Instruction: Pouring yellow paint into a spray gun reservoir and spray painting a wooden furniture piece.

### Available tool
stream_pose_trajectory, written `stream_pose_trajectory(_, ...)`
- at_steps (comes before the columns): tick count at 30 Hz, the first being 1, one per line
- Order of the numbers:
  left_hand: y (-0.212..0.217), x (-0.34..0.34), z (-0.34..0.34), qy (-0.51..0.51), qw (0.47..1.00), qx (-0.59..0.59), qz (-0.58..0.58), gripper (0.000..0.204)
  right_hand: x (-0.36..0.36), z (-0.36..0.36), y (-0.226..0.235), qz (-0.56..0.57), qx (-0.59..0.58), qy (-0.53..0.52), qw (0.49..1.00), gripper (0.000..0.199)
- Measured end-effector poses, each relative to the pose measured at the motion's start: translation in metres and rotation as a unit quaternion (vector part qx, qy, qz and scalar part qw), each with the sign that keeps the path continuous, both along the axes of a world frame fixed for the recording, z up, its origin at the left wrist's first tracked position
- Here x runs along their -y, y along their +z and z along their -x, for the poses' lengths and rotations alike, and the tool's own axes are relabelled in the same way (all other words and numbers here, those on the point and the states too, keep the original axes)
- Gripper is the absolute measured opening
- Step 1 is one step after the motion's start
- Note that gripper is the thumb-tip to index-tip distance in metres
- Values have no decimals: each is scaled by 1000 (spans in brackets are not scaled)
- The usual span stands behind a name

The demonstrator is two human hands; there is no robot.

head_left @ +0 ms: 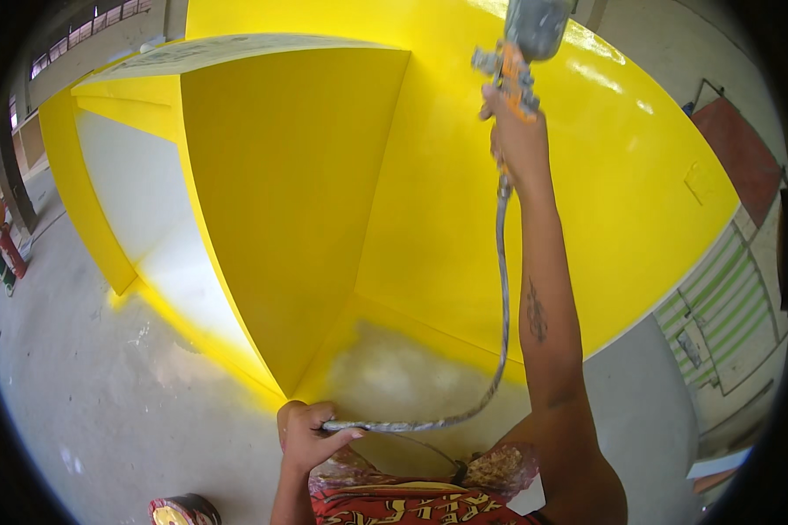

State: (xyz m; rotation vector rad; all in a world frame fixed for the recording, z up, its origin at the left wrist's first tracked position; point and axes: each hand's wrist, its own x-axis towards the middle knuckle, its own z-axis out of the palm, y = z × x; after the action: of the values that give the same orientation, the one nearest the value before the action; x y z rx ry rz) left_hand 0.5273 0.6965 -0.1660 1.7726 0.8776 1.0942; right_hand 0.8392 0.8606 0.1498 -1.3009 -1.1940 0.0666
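My right hand (521,131) is wrapped round the grip of an orange and grey spray gun (515,79), raised at arm's length before a large yellow-painted panel (473,201). A grey paint cup (538,28) sits on top of the gun. From the gun's lower end a grey air hose (504,289) hangs down and curves left to my left hand (306,433), whose fingers close round it near my waist. Glossy wet-looking highlights show on the upper right of the yellow surface. An inner face of the same structure (280,192) stands to the left, in shade.
White unpainted panels (149,201) show at the left side of the structure. Yellow overspray borders its base on the grey concrete floor (87,385). A paint-stained can (184,509) stands at the lower left. Cylinders (9,249) stand far left; a green-striped sheet (718,306) lies at the right.
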Motion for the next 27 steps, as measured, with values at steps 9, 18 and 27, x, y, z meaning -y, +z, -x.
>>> stream_pose_trajectory(9,-3,-6,0,-2,1000,15,-2,36,-1,-5,-17,105,31,-23,994,35)
stream_pose_trajectory(18,-12,0,-3,-7,996,55,69,39,-35,7,37,-191,13,12,981,36)
stream_pose_trajectory(27,-57,-9,0,25,998,-35,41,47,72,-39,-50,-154,-66,55,984,23)
